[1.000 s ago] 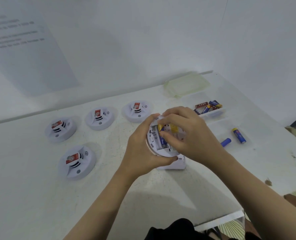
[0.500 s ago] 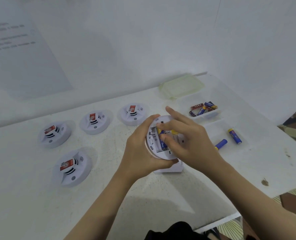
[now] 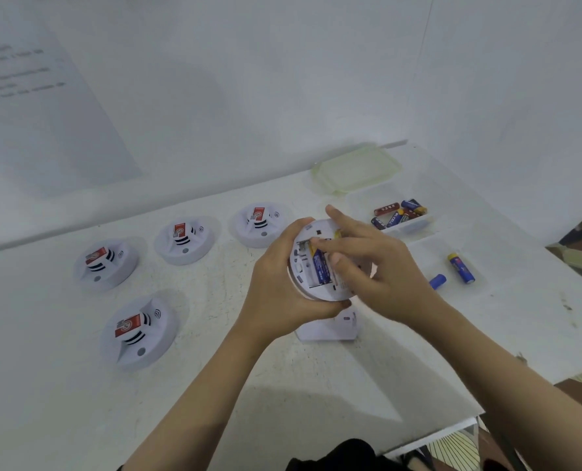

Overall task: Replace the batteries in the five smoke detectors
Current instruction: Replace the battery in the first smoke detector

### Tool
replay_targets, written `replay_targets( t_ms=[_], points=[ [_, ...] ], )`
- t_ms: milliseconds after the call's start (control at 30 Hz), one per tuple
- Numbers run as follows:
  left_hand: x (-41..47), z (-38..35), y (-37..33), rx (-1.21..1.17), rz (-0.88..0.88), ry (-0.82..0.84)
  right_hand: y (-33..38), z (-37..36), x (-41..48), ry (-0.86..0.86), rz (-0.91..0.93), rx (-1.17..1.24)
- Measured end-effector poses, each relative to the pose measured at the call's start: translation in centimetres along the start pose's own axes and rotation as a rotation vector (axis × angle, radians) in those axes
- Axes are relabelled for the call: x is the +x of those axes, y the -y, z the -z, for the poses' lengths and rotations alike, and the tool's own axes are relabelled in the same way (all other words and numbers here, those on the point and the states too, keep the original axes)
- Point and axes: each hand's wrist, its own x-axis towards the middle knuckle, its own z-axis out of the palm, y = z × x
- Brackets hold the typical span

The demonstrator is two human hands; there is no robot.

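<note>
My left hand (image 3: 277, 283) grips a white round smoke detector (image 3: 311, 288) held up above the table, its open back facing me. A blue battery (image 3: 320, 266) lies in its compartment. My right hand (image 3: 368, 263) reaches over the detector, with fingertips and thumb touching the battery. Several other white smoke detectors with red labels sit face up on the table: one (image 3: 136, 331) at front left and a row of three (image 3: 104, 261), (image 3: 184, 237), (image 3: 259, 222) behind.
A white cover piece (image 3: 330, 326) lies on the white table (image 3: 214, 385) under my hands. A clear tub (image 3: 415, 224) holds several batteries; its greenish lid (image 3: 356, 168) lies behind. Two loose blue batteries (image 3: 461, 268), (image 3: 437, 281) lie in another clear tray at right.
My right hand has uncurled over the detector; the fingers now stretch out, the index raised, while fingertips still touch the battery. The left hand holds the detector as before.
</note>
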Motion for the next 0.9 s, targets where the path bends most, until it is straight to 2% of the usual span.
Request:
replay_targets(
  t_ms=[67,100,167,267,367,467,600,700,900],
  points=[
    [0.5,-0.2,0.5,0.006,0.022,0.006,-0.5,1.0,0.9,-0.082,-0.11,0.126],
    [0.8,-0.3,0.8,0.014,0.036,0.004,-1.1,1.7,1.6,-0.139,-0.155,0.105],
    [1.4,-0.4,1.2,0.024,0.053,-0.004,-2.9,3.4,3.6,-0.196,-0.25,-0.091],
    [1.8,-0.7,1.7,0.027,0.062,-0.013,-6.6,5.5,6.6,-0.036,-0.457,-0.408],
    [2.1,-1.2,2.0,0.021,0.075,-0.025,-9.1,6.0,8.9,0.206,-0.615,-0.516],
    [2.4,-1.7,2.1,0.015,0.089,-0.031,-10.0,5.2,10.3,0.386,-0.651,-0.601],
    [2.7,-2.2,2.1,0.009,0.105,-0.04,-10.9,4.1,11.0,0.441,-0.644,-0.726],
    [2.9,-2.3,2.4,0.018,0.12,-0.046,-11.3,4.2,11.2,0.435,-0.659,-0.681],
    [2.8,-2.1,3.1,0.035,0.137,-0.052,-8.0,6.7,11.0,0.187,-0.648,-0.244]
  ],
)
